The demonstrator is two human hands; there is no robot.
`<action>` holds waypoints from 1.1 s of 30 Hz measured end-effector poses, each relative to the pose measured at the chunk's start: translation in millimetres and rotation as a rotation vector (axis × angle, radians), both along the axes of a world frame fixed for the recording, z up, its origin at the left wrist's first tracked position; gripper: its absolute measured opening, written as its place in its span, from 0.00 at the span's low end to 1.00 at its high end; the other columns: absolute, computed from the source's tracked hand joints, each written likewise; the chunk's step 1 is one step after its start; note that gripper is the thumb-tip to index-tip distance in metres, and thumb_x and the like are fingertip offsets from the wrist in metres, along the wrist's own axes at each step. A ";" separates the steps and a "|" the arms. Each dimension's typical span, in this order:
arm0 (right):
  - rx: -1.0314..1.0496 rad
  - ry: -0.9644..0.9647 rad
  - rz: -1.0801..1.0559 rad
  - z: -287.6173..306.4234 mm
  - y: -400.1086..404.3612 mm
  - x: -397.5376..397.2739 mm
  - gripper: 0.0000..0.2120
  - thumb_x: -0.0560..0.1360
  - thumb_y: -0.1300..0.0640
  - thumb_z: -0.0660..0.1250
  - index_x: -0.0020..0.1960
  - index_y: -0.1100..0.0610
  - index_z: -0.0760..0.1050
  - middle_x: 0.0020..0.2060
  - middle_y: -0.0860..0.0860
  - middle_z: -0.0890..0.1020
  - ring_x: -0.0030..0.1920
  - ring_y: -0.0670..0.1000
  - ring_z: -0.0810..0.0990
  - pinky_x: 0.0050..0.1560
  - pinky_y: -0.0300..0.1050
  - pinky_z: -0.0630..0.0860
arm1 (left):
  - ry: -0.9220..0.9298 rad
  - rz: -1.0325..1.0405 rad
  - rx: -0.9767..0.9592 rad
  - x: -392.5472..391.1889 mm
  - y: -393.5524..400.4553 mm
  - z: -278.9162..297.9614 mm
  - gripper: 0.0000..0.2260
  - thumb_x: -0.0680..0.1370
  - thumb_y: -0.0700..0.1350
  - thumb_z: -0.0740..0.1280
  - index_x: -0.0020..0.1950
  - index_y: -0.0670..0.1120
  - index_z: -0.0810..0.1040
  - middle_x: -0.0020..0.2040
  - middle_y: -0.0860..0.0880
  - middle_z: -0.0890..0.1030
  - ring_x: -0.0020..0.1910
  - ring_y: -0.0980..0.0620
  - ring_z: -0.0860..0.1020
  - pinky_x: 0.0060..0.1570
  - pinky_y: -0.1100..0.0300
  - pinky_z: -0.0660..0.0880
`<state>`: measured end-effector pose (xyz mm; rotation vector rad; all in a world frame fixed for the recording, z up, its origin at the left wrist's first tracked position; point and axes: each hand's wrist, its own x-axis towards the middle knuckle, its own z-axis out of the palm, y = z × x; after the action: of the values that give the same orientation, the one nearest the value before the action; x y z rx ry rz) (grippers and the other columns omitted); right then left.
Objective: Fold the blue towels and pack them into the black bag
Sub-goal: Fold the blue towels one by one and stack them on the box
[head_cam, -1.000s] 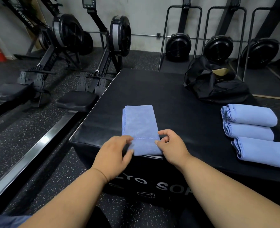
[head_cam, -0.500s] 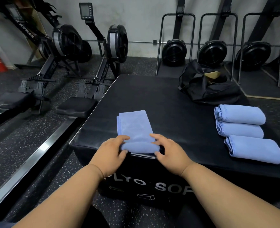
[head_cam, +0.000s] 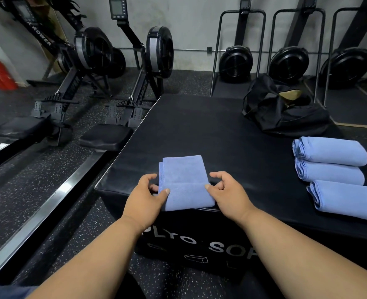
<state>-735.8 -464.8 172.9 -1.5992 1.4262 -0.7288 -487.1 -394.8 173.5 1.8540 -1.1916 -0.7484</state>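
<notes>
From my feed the room is dim and evenly lit — soft shadows only, a glare streak along the metal rail (head_cam: 38,214) (wide-angle bending at edges), corners slightly soft.

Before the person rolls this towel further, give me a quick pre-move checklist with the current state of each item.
1. Left hand grips the towel being folded at its left edge: ok.
2. Right hand pinches its right edge: ok.
3. Near fold lies even across the towel: ok.
4. Towel fully on the black plyo box: not ok, its near end overhangs the front edge.
5. Three folded towels sit clear on the right: ok.
6. Black bag open enough for packing: cannot tell.
</notes>
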 end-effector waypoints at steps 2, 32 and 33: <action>-0.004 0.027 -0.024 -1.9 -2.9 3.4 0.16 0.77 0.42 0.70 0.64 0.40 0.74 0.36 0.44 0.80 0.42 0.46 0.82 0.55 0.49 0.81 | -0.011 0.059 -0.027 -1.8 -1.4 -3.1 0.26 0.75 0.54 0.76 0.71 0.59 0.70 0.54 0.59 0.80 0.51 0.61 0.80 0.56 0.57 0.77; -0.032 -0.123 0.063 17.0 7.9 5.9 0.24 0.82 0.50 0.69 0.76 0.42 0.68 0.38 0.50 0.77 0.42 0.48 0.80 0.54 0.38 0.78 | 0.037 -0.137 0.020 10.1 6.3 10.9 0.21 0.82 0.54 0.69 0.74 0.60 0.70 0.44 0.56 0.82 0.44 0.63 0.80 0.54 0.61 0.76; -0.031 -0.109 0.053 16.5 3.7 9.9 0.24 0.82 0.49 0.69 0.76 0.44 0.68 0.36 0.48 0.76 0.42 0.46 0.79 0.55 0.39 0.78 | 0.046 -0.105 0.027 8.8 3.5 10.9 0.21 0.82 0.55 0.69 0.74 0.58 0.70 0.39 0.57 0.80 0.40 0.63 0.79 0.49 0.63 0.74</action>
<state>-725.8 -461.1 189.4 -1.5903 1.2950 -0.7989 -478.3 -391.3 184.4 1.7971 -1.2633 -0.8643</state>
